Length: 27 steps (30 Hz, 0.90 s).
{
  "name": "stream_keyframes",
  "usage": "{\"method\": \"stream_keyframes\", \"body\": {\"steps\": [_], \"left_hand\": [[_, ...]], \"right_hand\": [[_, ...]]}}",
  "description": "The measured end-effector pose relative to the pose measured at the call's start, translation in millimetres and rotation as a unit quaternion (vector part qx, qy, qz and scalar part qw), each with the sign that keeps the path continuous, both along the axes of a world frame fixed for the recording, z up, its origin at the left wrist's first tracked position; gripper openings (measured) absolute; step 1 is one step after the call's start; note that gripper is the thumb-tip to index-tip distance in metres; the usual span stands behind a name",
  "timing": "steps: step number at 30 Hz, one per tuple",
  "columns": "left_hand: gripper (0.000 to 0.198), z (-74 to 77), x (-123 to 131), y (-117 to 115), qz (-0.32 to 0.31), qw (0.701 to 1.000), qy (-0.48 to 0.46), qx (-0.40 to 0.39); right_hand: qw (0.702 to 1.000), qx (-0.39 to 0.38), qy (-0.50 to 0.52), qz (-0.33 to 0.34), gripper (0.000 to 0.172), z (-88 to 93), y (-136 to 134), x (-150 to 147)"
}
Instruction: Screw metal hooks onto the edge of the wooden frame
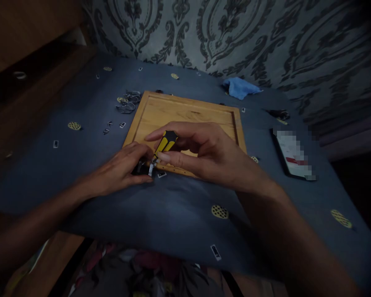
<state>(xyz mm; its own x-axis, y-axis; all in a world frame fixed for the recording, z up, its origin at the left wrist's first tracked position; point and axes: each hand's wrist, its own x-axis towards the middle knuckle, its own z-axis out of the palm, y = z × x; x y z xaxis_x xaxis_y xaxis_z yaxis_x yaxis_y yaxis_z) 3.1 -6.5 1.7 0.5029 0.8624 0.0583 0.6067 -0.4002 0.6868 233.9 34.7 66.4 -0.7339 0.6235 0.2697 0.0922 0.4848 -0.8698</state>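
My right hand (204, 150) grips a short screwdriver (166, 143) with a black and yellow handle, between thumb and fingers. The screwdriver is tilted, its lower end pointing down at the near left corner of a framed wooden panel (173, 108). At that corner my left hand (128, 165) is closed around a dark piece with a shiny metal end (151, 169); its exact kind is hard to make out. The screwdriver's tip is hidden among the fingers. Several small dark holes show along the panel's near edge. The panel lies flat on a dark blue patterned cloth (185, 206).
Left of the panel lie dark curved handles (126, 106) and several small screws (106, 131). Behind it is a crumpled blue cloth (241, 88). To the right rest a phone (293, 154) and a dark small item (280, 114). A patterned wall (185, 33) rises behind.
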Motion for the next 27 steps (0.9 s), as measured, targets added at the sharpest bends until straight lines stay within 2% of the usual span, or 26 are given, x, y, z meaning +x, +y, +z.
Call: {"method": "stream_keyframes", "body": {"steps": [2, 8, 12, 17, 20, 23, 27], "left_hand": [[0.035, -0.4, 0, 0, -0.002, 1.0, -0.003, 0.004], [0.035, -0.7, -1, 0, -0.004, 1.0, -0.001, 0.002], [0.034, 0.3, 0, 0, -0.007, 1.0, 0.0, 0.002], [0.035, 0.6, 0, 0, 0.0, 1.0, -0.003, -0.005], [0.035, 0.4, 0, 0, -0.003, 1.0, -0.005, -0.005], [0.039, 0.1, 0, 0, 0.0, 1.0, -0.005, -0.004], [0.041, 0.2, 1, -1, 0.006, 1.0, 0.0, -0.005]], "right_hand": [[1.0, -0.012, 0.006, 0.003, 0.018, -0.9, 0, 0], [0.998, 0.001, 0.014, -0.058, 0.026, -7.5, 1, -6], [0.999, -0.013, 0.007, -0.039, 0.016, -2.7, 1, -2], [0.999, -0.031, -0.004, 0.009, 0.011, 1.0, 2, 3], [0.999, 0.026, -0.013, -0.041, 0.024, -5.5, 0, -3], [0.984, 0.115, 0.015, -0.138, 0.033, -13.0, -4, -12], [0.962, 0.127, 0.063, -0.231, 0.039, -13.3, -10, -15]]}}
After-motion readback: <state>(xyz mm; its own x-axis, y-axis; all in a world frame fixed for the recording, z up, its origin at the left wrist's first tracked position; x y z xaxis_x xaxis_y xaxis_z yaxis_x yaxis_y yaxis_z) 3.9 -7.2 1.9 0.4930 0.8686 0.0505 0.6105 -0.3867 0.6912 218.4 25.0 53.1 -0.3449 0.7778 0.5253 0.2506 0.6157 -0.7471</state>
